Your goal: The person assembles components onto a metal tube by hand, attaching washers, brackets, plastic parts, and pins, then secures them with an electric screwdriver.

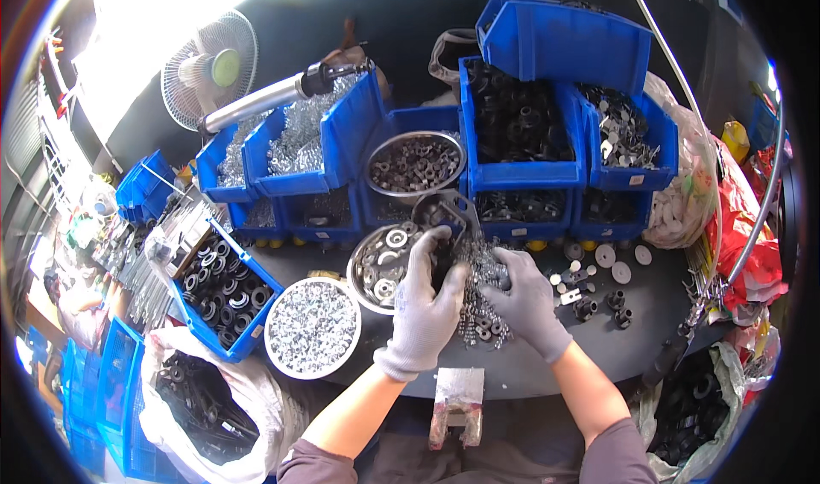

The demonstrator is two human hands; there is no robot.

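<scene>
A: Where is the pile of small springs (pixel 475 315)?

B: On the counter (pixel 555 373), near the middle of its front edge, between the person's two gloved hands.

A: And the left hand (pixel 421 313)?

B: At the pile's left side, its fingers reaching away from the front edge and its thumb toward the springs. Something dark shows between them, but whether they grasp it cannot be told.

A: The right hand (pixel 531 300)?

B: It comes in from the other side, fingers bent onto the springs. Their tips are lost among the wire, so a grasp cannot be made out there either.

A: What lies around?

B: Left of the left hand, a steel bowl (pixel 349 272) of metal rings; closer to the front edge, a white bowl (pixel 268 337) of small shiny parts. Toward the right end, pale discs (pixel 621 272) and black fittings (pixel 585 310) lie loose. Blue bins (pixel 528 175) line the back edge, and a grey metal block (pixel 459 390) sits at the front edge.
</scene>
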